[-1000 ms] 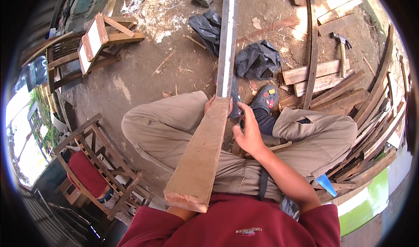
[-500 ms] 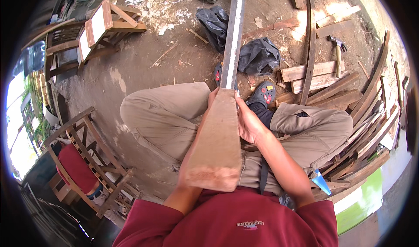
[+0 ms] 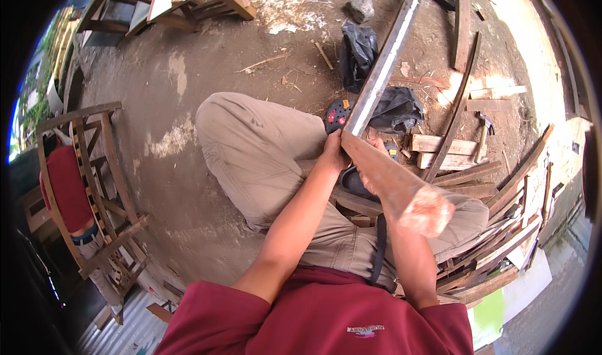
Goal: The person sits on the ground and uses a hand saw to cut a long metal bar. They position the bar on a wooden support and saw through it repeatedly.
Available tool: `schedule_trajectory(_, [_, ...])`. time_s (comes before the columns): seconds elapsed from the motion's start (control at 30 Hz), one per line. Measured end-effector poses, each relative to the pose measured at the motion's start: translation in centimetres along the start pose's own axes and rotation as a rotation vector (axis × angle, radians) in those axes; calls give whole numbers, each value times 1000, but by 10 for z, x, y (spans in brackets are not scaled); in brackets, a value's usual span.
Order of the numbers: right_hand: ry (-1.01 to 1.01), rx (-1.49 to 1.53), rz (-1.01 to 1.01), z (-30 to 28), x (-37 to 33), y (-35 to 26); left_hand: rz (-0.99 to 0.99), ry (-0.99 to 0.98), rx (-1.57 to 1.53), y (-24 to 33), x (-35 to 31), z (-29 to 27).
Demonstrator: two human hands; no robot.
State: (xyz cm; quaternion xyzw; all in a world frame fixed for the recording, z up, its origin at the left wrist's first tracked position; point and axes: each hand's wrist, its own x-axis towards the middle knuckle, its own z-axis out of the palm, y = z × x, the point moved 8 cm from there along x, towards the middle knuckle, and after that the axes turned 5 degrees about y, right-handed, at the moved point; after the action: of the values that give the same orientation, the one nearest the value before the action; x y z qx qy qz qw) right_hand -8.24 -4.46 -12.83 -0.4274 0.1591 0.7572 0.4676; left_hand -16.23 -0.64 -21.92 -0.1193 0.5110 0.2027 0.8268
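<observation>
A long wooden beam (image 3: pixel 392 179) slants across my lap. Its pale, rough near end points at me and to the right, while its far length is dark with a white stripe (image 3: pixel 389 54). My left hand (image 3: pixel 337 153) grips the beam from the left, close to where the striped part begins. My right hand (image 3: pixel 370 167) is on the beam's other side, closed against it, with its fingers partly hidden behind the wood. A dark clog with red and yellow charms (image 3: pixel 338 113) shows just beyond my left hand.
Black plastic bags (image 3: pixel 396 109) lie past my feet. At right are a hammer (image 3: pixel 484 129) on short boards and a pile of wood strips (image 3: pixel 501 242). A wooden frame (image 3: pixel 116 160) stands at left, with a person in a red shirt (image 3: pixel 68 185) behind it.
The beam has swung: its near end went right and its far end also leans right now. Both hands still hold it. My view has shifted, showing more of the left hand.
</observation>
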Motion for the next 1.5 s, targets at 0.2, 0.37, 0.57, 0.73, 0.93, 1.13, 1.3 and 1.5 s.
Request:
schedule_trajectory(0.2, [-106,469,135,-14,-11,-1,100,111,-113,3,-27,24])
schedule_trajectory(0.37, [-91,527,222,-20,-8,3,37,92,-185,4,-45,37])
schedule_trajectory(0.57, [-165,348,43,13,-13,-3,63,77,-108,5,-7,8])
schedule_trajectory(0.73, [82,260,-59,39,-31,-4,90,155,5,12,-16,13])
schedule_trajectory(0.93, [-182,227,8,15,-13,8,91,-70,270,15,-34,42])
schedule_trajectory(1.13, [-35,111,-12,61,-34,1,112,-59,133,25,-7,-1])
schedule_trajectory(1.3, [128,149,18,42,-22,8,51,-45,-92,11,15,-30])
schedule_trajectory(1.5, [178,-186,106,22,-51,-3,13,-51,-280,13,36,-53])
